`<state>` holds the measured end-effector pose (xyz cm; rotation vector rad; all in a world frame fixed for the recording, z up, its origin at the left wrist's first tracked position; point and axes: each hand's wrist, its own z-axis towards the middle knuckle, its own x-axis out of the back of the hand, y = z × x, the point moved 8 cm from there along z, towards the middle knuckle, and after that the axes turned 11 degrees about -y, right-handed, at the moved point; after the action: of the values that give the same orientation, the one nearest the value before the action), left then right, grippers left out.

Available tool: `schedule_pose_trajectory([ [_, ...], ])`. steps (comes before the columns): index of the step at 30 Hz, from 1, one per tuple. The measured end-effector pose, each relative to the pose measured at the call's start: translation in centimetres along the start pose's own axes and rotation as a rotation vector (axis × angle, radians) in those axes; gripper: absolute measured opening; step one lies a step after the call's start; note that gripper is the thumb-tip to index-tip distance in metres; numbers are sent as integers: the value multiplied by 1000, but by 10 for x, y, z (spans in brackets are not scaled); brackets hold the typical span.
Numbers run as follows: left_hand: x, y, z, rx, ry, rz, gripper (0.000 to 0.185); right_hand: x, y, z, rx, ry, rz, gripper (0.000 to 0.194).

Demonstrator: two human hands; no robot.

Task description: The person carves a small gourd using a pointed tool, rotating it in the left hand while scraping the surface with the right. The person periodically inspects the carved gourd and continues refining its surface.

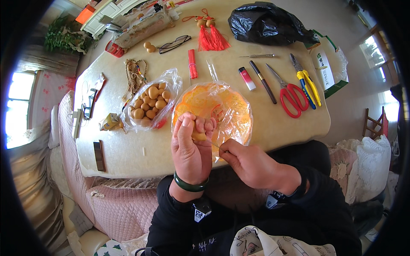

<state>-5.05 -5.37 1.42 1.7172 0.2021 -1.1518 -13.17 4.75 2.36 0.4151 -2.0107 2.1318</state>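
Observation:
My left hand, with a dark green bangle at its wrist, pinches a small tan gourd above the table's near edge. Fingers cover most of the gourd. From the right, my right hand grips a thin metal pick, its handle hidden in the fist. The pick's tip meets the gourd's near end; whether it goes inside I cannot tell. Beneath both hands sits an orange openwork plastic basket lined with a clear plastic bag. Left of it, a clear bag holds several small gourds.
Red-handled scissors, pliers, a dark pen, a lighter and a slim screwdriver lie at right. Farther back are red-tasselled gourd ornaments, eyeglasses and a black plastic bag. Braided cords lie left.

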Motion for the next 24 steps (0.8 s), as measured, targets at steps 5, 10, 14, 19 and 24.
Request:
schedule_pose_trajectory([
  [5,-3,1,0,-1,-45,-78,7,-41,23,-13,-496,-495,1438,12],
  [10,1,-1,-1,-16,2,-22,7,-1,0,-3,-19,24,-141,15],
  [14,2,-1,0,-8,-1,-32,7,-3,2,0,-48,-24,152,16],
  [19,2,-1,-1,-2,-1,-76,7,-38,18,-14,-483,-450,1469,15],
  [24,2,1,1,-34,-24,-43,8,-2,3,0,-22,-5,-77,16],
])
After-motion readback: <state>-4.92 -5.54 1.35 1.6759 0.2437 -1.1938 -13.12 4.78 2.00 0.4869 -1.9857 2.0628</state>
